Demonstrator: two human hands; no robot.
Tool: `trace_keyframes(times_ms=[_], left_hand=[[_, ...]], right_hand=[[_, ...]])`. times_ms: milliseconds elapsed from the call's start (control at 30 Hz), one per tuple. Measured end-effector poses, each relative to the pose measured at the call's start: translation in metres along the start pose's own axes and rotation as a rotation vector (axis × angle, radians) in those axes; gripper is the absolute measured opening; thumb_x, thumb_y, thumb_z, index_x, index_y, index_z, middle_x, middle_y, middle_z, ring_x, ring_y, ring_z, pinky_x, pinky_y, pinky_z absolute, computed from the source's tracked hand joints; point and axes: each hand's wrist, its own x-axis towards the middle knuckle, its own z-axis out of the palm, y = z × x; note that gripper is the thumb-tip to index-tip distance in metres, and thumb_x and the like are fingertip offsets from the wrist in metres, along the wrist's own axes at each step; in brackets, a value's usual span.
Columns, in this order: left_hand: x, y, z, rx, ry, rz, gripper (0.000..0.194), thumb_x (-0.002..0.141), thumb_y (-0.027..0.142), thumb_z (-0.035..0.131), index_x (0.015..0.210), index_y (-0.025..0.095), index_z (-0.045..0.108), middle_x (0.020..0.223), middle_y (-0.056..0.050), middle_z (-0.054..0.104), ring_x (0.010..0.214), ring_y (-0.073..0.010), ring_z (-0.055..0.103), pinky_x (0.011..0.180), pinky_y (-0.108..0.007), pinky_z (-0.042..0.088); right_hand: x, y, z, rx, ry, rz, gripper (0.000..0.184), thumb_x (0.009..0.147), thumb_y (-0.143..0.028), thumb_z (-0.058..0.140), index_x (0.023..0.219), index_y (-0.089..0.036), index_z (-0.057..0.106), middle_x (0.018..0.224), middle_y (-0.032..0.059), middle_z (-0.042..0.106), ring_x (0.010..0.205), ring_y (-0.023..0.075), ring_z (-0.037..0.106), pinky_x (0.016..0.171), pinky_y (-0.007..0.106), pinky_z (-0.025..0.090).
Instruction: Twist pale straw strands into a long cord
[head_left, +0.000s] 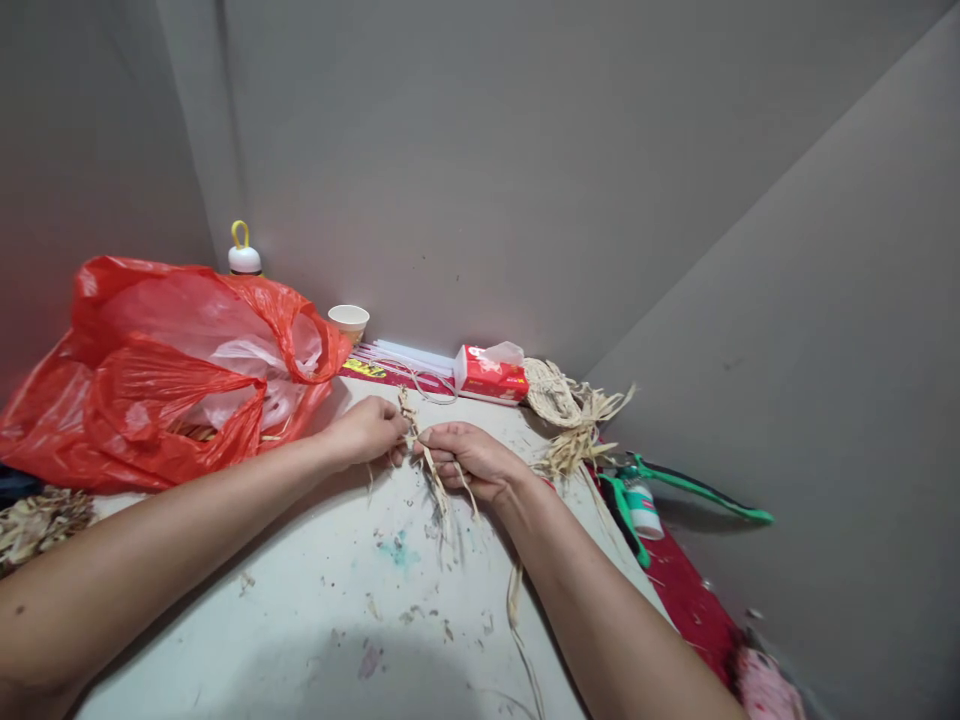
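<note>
Between my two hands, above the white tabletop (300, 610), is a thin braid of dry straw (409, 412) whose loose strands hang down toward me. My left hand (373, 432) pinches the braid from its left side. With thumb and fingers pressed together, my right hand (466, 455) grips straw strands just below the braided part. A long loose straw strip (514, 605) trails down beside my right forearm. My fingertips partly hide the spot where the strands cross.
A red plastic bag (142, 400) fills the left side. Along the back stand a paper cup (349, 318), a tissue pack (491, 375) and a coiled straw piece (553, 392). Green-handled pliers (697, 488) and a small white bottle (643, 512) lie at right. Straw scraps dot the tabletop.
</note>
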Motion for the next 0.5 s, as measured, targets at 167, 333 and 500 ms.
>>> trace_keyframes(times_ms=[167, 333, 500], left_hand=[[-0.003, -0.004, 0.015, -0.079, -0.078, 0.015, 0.020, 0.078, 0.022, 0.040, 0.063, 0.016, 0.054, 0.051, 0.004, 0.048, 0.042, -0.0072, 0.037, 0.047, -0.020, 0.030], [-0.002, -0.003, 0.008, 0.003, -0.048, 0.101, 0.017, 0.071, 0.019, 0.047, 0.054, 0.015, 0.052, 0.053, 0.005, 0.046, 0.053, -0.0083, 0.038, 0.053, -0.020, 0.028], [0.003, -0.008, 0.005, 0.039, -0.082, 0.112, 0.015, 0.068, 0.019, 0.048, 0.054, 0.016, 0.049, 0.051, 0.005, 0.041, 0.052, -0.0086, 0.034, 0.050, -0.021, 0.025]], right_hand=[[-0.002, -0.002, 0.002, -0.019, -0.024, 0.003, 0.019, 0.066, -0.026, 0.068, 0.072, -0.012, 0.057, 0.045, -0.0117, 0.027, 0.035, 0.0009, 0.020, 0.035, 0.015, 0.007], [-0.004, -0.001, 0.002, -0.185, 0.005, -0.028, 0.022, 0.067, -0.031, 0.068, 0.071, -0.012, 0.058, 0.047, -0.0089, 0.035, 0.037, 0.0026, 0.023, 0.035, 0.017, 0.010], [-0.006, 0.000, 0.001, -0.467, 0.049, -0.100, 0.026, 0.072, -0.038, 0.062, 0.068, -0.014, 0.056, 0.048, -0.0081, 0.034, 0.041, 0.0046, 0.024, 0.038, 0.019, 0.017]])
